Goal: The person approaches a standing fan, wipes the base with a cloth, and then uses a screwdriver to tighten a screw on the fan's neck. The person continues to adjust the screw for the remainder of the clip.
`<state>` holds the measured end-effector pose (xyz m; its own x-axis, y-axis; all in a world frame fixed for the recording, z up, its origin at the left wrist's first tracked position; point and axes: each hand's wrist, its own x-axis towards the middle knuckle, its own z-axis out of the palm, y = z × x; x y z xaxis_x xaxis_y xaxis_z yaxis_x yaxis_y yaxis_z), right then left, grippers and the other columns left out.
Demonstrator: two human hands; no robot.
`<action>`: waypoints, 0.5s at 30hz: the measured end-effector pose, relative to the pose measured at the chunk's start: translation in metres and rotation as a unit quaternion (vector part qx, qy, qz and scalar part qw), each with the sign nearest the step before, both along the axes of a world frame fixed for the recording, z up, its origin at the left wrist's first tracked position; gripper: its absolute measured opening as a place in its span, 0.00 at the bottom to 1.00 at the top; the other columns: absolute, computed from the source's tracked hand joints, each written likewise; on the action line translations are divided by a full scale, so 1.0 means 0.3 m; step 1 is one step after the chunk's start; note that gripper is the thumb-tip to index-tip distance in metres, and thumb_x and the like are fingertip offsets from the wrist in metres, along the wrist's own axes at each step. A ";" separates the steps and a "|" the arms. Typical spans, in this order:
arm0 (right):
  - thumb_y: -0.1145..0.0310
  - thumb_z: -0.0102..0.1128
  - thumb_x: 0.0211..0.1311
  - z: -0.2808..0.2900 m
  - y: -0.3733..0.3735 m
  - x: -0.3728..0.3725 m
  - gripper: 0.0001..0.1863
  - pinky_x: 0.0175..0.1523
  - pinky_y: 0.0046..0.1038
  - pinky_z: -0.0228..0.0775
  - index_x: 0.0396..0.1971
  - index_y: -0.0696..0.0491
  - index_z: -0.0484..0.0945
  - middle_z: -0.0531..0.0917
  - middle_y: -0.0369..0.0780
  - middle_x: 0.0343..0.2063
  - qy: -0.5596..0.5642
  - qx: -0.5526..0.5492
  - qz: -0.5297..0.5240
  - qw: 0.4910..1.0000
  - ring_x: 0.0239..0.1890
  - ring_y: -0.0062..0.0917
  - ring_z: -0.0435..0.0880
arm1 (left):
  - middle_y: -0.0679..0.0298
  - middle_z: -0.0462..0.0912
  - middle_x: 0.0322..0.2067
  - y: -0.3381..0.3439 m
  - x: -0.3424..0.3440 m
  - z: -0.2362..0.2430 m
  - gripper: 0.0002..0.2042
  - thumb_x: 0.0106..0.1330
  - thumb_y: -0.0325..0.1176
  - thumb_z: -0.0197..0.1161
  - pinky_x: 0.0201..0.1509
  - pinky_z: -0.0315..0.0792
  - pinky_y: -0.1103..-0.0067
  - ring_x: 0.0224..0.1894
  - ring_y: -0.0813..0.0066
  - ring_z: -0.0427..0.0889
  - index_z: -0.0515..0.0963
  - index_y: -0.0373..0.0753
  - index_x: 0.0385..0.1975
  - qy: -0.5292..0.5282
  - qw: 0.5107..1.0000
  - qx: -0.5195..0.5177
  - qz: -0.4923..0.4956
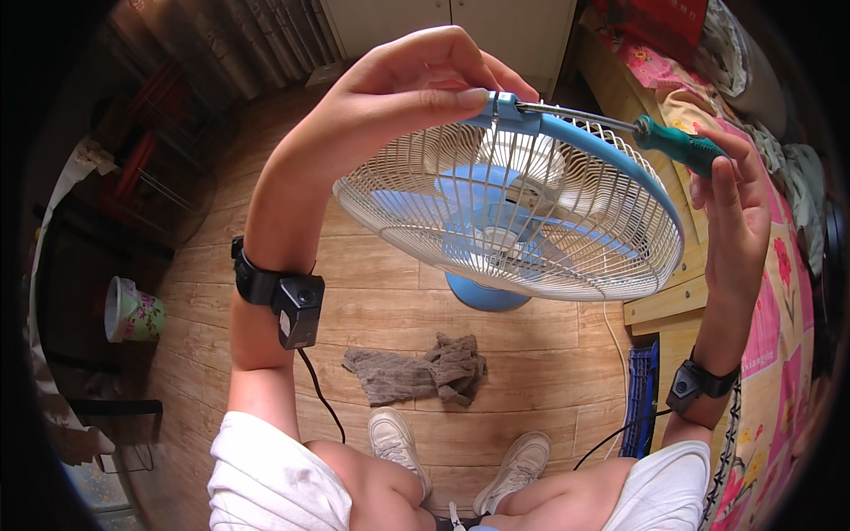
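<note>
A fan (567, 239) with a white wire guard, blue blades and a blue round base stands upright before me. My left hand (412, 97) grips the top of its rim beside a small blue clip (503, 113), thumb pressed at the clip's left side and fingertips partly hidden. My right hand (726, 195) holds the teal handle of a screwdriver (673, 142), whose metal shaft runs leftward to the clip. Its tip sits at the clip, too small to make out exactly.
A grey cloth (452, 367) lies on the wooden floor near my shoes. A floral bin (137, 310) and dark chair (97, 407) stand left. A bed with floral bedding (779, 265) and a blue crate (639, 398) are at right; a white cabinet (487, 35) stands behind. A pale cord runs from the fan.
</note>
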<state>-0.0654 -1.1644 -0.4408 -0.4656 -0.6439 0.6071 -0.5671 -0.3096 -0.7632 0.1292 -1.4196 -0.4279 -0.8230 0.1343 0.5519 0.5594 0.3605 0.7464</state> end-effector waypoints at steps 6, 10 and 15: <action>0.70 0.56 0.59 -0.029 -0.007 -0.026 0.17 0.49 0.22 0.67 0.47 0.57 0.69 0.74 0.41 0.45 0.138 -0.082 0.017 0.987 0.44 0.22 0.73 | 0.51 0.77 0.44 -0.001 0.007 0.000 0.09 0.62 0.35 0.55 0.52 0.71 0.67 0.49 0.62 0.76 0.73 0.39 0.38 -0.002 1.000 0.002 0.010; 0.76 0.58 0.56 -0.042 -0.012 -0.053 0.18 0.56 0.31 0.65 0.47 0.58 0.67 0.73 0.45 0.47 0.249 -0.109 -0.017 0.962 0.54 0.32 0.70 | 0.51 0.77 0.43 -0.001 0.006 0.000 0.09 0.62 0.35 0.56 0.52 0.71 0.67 0.49 0.62 0.76 0.73 0.39 0.38 -0.003 1.000 0.003 0.013; 0.81 0.58 0.52 -0.044 -0.026 -0.067 0.20 0.54 0.34 0.67 0.46 0.54 0.66 0.74 0.47 0.45 0.307 -0.147 0.019 0.940 0.50 0.36 0.73 | 0.51 0.77 0.43 0.001 0.006 0.002 0.09 0.61 0.34 0.56 0.52 0.71 0.67 0.49 0.62 0.76 0.73 0.39 0.38 -0.003 1.000 0.004 0.008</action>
